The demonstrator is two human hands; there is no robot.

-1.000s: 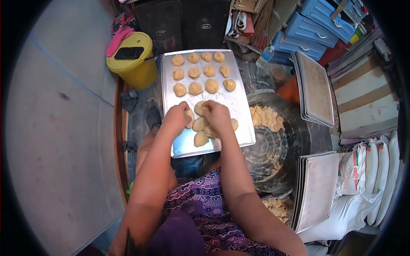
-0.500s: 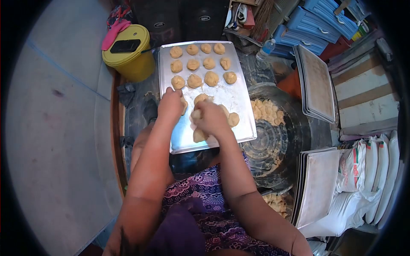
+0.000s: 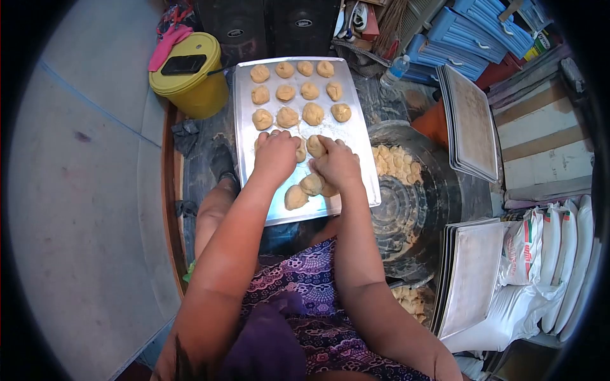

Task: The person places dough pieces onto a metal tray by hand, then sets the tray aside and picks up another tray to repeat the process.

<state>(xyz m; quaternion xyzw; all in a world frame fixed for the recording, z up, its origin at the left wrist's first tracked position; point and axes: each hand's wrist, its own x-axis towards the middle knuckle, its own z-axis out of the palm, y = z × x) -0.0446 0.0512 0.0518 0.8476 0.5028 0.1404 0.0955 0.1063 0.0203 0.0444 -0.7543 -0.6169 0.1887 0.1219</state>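
Observation:
A metal tray [image 3: 370, 171] holds rows of round dough balls, three rows at its far part. In the fourth row my left hand [image 3: 276, 157] rests over the tray, its fingers curled against a dough ball [image 3: 301, 151] at their right side. My right hand [image 3: 338, 166] has thumb and fingers round another dough ball [image 3: 314, 147], just right of that one. Nearer to me a small heap of dough pieces lies on the tray, with one piece [image 3: 296, 197] at the front and another [image 3: 311, 184] behind it, partly beside my right hand.
Right of the tray stands a wide dark basin [image 3: 438, 190] with dough pieces [image 3: 397, 165]. A yellow bucket [image 3: 213, 95] with a phone [image 3: 183, 64] on its lid is at the back left. Stacked trays [image 3: 473, 273], white sacks [image 3: 524, 254] and a water bottle [image 3: 396, 71] are on the right.
My left hand has moved right, from the row's left end to its middle. My right hand has moved slightly right and now grips a dough ball in that row. The view has shifted slightly.

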